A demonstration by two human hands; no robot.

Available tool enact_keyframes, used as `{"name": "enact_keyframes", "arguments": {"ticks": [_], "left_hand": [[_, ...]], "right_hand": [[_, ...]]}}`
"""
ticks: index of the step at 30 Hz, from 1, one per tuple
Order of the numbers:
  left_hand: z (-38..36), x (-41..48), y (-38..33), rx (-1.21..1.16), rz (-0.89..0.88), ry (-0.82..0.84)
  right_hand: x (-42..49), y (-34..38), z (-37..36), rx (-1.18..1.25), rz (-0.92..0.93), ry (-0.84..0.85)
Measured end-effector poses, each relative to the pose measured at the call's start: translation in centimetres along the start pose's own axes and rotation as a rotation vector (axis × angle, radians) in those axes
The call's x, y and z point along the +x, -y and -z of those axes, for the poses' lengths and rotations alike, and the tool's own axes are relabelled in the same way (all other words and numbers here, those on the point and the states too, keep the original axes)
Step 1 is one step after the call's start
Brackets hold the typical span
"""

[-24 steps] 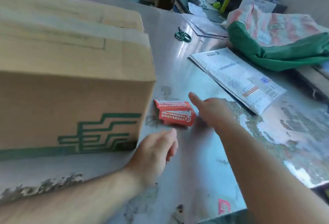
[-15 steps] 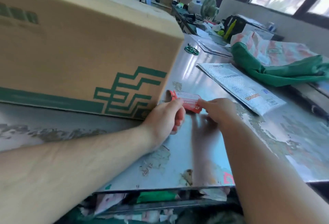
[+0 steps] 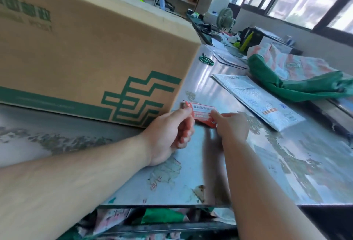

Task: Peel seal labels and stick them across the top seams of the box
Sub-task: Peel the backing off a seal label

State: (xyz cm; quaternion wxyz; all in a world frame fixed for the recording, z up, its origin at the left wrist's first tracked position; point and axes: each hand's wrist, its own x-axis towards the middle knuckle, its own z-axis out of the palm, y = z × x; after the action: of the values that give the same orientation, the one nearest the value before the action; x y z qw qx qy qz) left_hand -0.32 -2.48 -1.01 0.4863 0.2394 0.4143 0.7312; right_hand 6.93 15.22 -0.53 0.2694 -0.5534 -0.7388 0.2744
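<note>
A large brown cardboard box (image 3: pixel 80 52) with a green logo stands on the metal table (image 3: pixel 200 163), filling the left of the view; its top is out of sight. Just off its right front corner, a small stack of red seal labels (image 3: pixel 203 113) is held a little above the table. My left hand (image 3: pixel 172 132) pinches the left end of the labels between thumb and curled fingers. My right hand (image 3: pixel 232 125) pinches their right end.
A white padded mailer (image 3: pixel 257 98) lies to the right. Beyond it sit green and patterned sacks (image 3: pixel 298 75) and green scissors (image 3: pixel 206 60). A fan (image 3: pixel 226 17) and desk clutter stand at the back. The table's front edge (image 3: pixel 172 205) runs below my forearms.
My hands closed in on the labels lying on the table and picked them up, one hand on each end. The view dropped lower, hiding the box's top.
</note>
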Motion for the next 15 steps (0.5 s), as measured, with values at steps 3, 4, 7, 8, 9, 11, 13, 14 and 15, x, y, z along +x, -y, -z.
{"name": "enact_keyframes", "arguments": {"ticks": [3,4,7,8,9,11,13,14,15], "left_hand": [[0.0,0.1,0.0,0.009,-0.005,-0.007],[-0.1,0.0,0.0,0.014,-0.01,-0.014],[-0.4,-0.5,-0.1,0.083,-0.031,-0.065],[-0.5,-0.8,-0.2,0.16,-0.045,-0.099],[-0.7,-1.2,-0.3,0.273,-0.062,-0.139],[-0.7,-2.3,-0.3,0.544,-0.082,-0.227],[-0.4,-3.7,-0.3,0.694,-0.097,-0.285],[0.0,-4.4,-0.4,0.698,-0.09,-0.288],[0.4,-5.0,-0.7,0.658,-0.074,-0.28]], "right_hand": [[-0.2,-0.6,0.2,0.111,0.036,-0.052],[-0.3,-0.7,0.3,0.152,0.036,-0.058],[-1.3,-1.0,1.4,0.404,-0.001,-0.01],[-2.0,-1.2,1.9,0.53,-0.02,0.031],[-3.0,-1.3,2.3,0.667,-0.046,0.087],[-5.3,-1.8,2.9,0.912,-0.119,0.228],[-7.8,-2.3,3.5,1.055,-0.156,0.341],[-8.9,-2.5,3.8,1.094,-0.159,0.382],[-9.8,-2.7,3.9,1.116,-0.155,0.417]]}}
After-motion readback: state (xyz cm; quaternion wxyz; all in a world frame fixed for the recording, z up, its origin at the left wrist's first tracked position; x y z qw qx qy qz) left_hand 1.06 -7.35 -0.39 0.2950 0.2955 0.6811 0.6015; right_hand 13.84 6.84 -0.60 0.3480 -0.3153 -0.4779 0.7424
